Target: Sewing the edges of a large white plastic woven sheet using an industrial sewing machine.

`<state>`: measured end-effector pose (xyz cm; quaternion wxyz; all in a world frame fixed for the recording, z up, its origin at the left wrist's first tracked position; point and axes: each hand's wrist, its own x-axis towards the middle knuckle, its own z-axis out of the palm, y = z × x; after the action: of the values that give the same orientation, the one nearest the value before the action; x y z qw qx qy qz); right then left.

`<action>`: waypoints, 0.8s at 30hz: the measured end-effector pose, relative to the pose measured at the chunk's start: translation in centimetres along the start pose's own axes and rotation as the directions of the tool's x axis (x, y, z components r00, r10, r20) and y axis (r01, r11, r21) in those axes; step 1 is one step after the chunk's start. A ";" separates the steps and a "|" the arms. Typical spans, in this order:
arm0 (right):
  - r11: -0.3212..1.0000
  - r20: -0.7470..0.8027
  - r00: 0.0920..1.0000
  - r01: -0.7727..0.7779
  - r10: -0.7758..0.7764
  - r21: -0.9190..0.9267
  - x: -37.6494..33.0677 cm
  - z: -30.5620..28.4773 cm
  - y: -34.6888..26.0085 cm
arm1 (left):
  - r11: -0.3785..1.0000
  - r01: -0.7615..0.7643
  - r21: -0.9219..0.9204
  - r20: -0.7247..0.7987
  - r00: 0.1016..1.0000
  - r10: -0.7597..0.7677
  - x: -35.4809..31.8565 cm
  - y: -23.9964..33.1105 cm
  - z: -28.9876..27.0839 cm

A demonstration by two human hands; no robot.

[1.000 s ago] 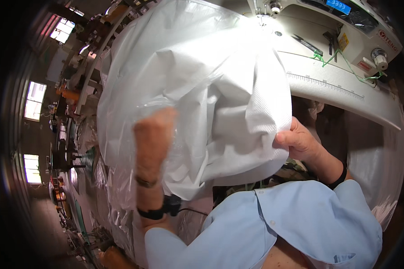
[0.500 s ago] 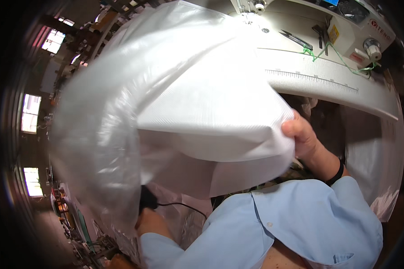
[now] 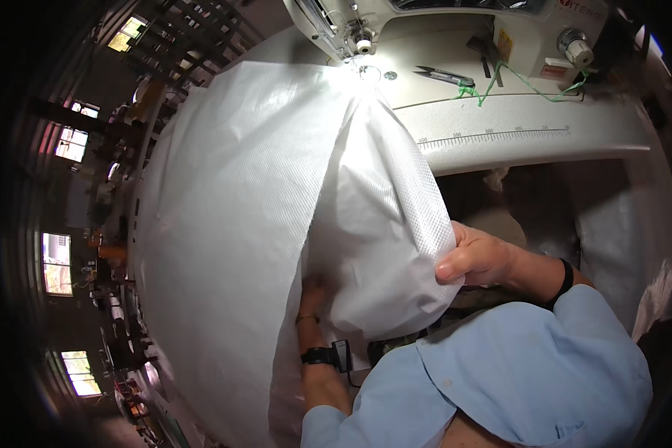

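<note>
A large sheet of white woven plastic [image 3: 224, 201] hangs from the needle area of a sewing machine [image 3: 361, 43], its far end under the lit needle. My right hand [image 3: 476, 257] grips the folded right edge of the sheet, thumb on top. My left hand [image 3: 315, 295] reaches in between the sheet's left layer and its lower fold; its fingers are in shadow and mostly hidden by the material. A black strap with a small dark device sits on my left wrist.
Thread snips [image 3: 444, 76], green thread [image 3: 493, 81] and a dark-handled tool [image 3: 485, 51] lie on the machine bed right of the needle. A printed ruler scale [image 3: 493, 134] runs along the front edge. More clear plastic [image 3: 658, 295] hangs at the far right.
The sheet's left part has swung over and spread flatter on the left, its inner edge now hanging upright. My left hand has moved right and up, under that edge. My right hand has come lower.
</note>
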<state>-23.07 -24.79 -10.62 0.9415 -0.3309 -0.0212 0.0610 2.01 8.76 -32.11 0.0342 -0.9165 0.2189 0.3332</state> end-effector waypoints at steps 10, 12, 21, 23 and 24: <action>0.868 -0.213 0.975 -0.159 0.063 -0.471 0.6 -4.2 1.4 | 0.998 -0.039 -0.044 -0.183 0.983 0.030 3.4 -2.9 -3.5; 0.769 -0.181 0.978 -0.195 0.104 -0.609 0.7 -6.2 3.4 | 0.995 -0.082 -0.065 -0.218 0.974 0.066 4.0 -2.2 -5.4; 0.745 -0.349 0.935 -0.280 0.067 -0.606 2.5 -10.5 8.1 | 0.959 -0.207 -0.195 -0.072 0.978 0.197 1.5 -0.5 -5.0; 0.524 -0.352 0.910 -0.415 0.220 -0.744 2.0 -8.2 5.1 | 0.934 -0.242 -0.264 0.003 0.968 0.252 -0.1 0.3 -4.4; 0.683 -0.148 0.985 -0.167 0.087 -0.711 1.3 -3.9 3.2 | 0.915 -0.255 -0.314 0.034 0.960 0.279 -1.1 0.4 -4.3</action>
<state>-21.77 -24.53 -15.65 0.7293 -0.6769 0.0279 0.0957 3.65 7.91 -28.01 -0.1456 -0.8585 0.2861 0.3999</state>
